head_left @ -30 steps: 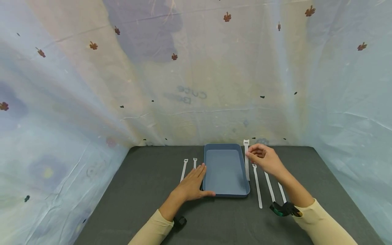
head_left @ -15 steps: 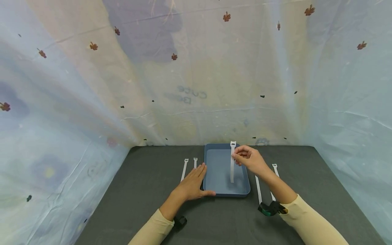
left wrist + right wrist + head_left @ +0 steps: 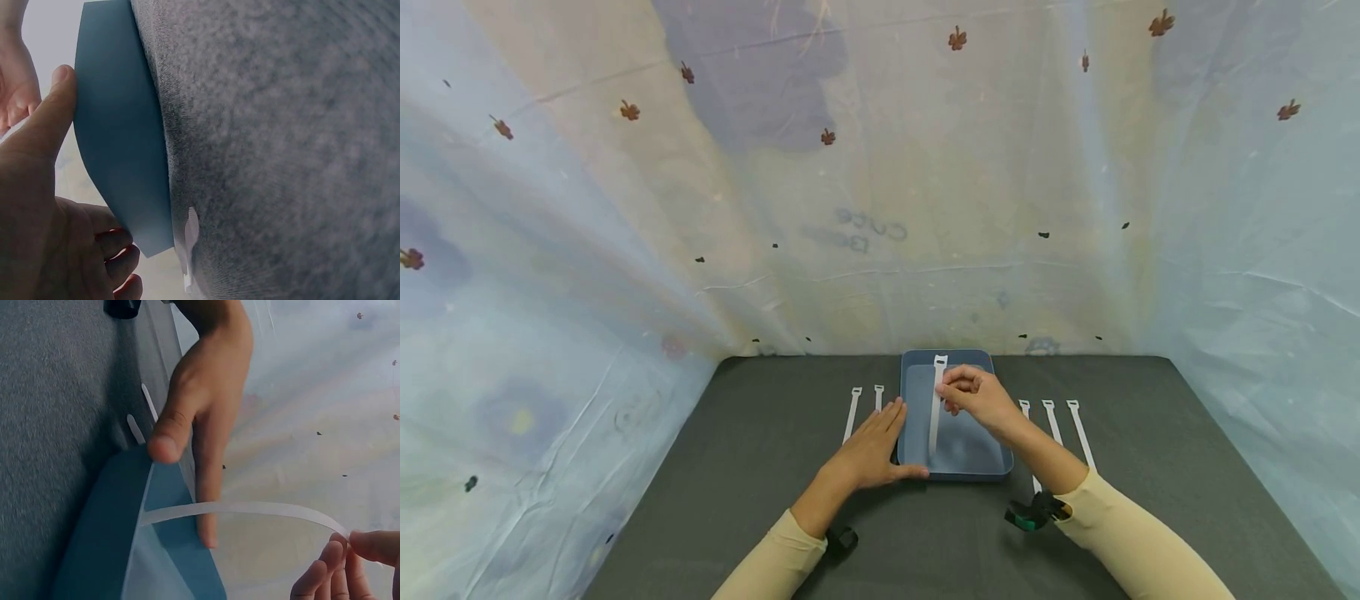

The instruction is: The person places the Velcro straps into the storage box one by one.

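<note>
Five white straps lie on dark felt (patterned sheet behind).

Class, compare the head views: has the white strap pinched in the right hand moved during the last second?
Yes. The white strap in the right hand has moved left, from the blue tray's right rim to over its inside.

Dark grey felt tabletop within pale, translucent, wrinkled curtain walls dotted with brown leaves.

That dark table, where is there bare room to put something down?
The table is bare on its far left, left of two white straps, and along the front edge. Its far right, beyond three straps, is free too. The middle is crowded: blue tray, left hand, right hand pinching a strap.
</note>
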{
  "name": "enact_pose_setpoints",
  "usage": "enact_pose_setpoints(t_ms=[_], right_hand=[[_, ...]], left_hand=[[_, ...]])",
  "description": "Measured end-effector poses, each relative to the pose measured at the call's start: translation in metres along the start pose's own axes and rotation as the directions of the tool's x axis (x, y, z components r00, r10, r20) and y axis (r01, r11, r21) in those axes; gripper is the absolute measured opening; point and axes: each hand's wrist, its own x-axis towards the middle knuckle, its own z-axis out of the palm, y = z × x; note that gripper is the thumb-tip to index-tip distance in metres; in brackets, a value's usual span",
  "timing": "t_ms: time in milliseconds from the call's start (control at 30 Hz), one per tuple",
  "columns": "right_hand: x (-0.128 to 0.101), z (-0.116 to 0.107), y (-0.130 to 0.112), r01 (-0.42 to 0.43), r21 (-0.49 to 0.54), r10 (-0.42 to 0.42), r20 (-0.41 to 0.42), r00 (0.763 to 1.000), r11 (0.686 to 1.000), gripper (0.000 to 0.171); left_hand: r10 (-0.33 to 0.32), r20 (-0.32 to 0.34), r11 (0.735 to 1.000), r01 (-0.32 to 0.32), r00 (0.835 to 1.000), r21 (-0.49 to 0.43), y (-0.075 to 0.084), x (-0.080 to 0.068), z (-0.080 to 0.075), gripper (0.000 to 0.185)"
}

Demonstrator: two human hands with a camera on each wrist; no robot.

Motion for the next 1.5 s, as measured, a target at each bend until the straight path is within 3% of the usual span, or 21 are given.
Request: enact_pose_setpoints(t_ms=[333,900,1500], right_hand=[[0.01,0.015,0.007,-0.103,0.083,0.102,0.017,0.995,0.991,0.027],[0.036,0.012,0.028,-0.142,-0.003,0.142,-0.058,0.988,0.99,0.027],[0.062,0.015,0.048,-0.239,-0.074,0.232,-0.099,0.968,0.968,0.022]], left_hand=[[0.007,-0.01,1.0,-0.007,1.0,-0.004,-0.001,-0.002,-0.001,0.12],[0.0,-0.007,1.0,0.0,1.0,-0.009,0.0,-0.003,-0.001,0.119],[0.007,-0.014,1.0,-0.007,1.0,0.008,-0.001,-0.002,0.001,0.119]])
